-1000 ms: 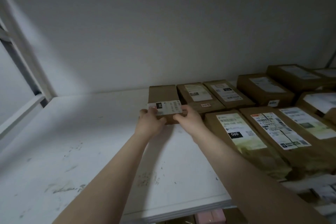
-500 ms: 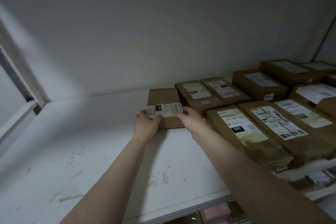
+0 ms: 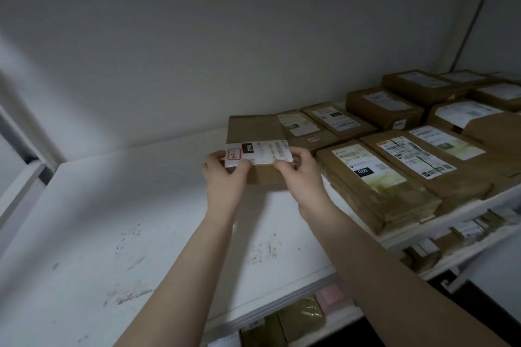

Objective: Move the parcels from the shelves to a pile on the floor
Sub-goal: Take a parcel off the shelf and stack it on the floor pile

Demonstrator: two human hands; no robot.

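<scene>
White shelf, brown parcels packed along its right. The end parcel lies flat beside them, left hand and right hand each pinching 1 front corner. Best drawn forward level, clear of its neighbour, then lifted.

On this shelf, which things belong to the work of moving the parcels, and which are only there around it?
Belong to the job:
- small parcel, gripped at its near end by the left hand and right hand
- other brown parcels to its right

Only around:
- scuffed shelf board
- white wall
- frame bar at the left
</scene>
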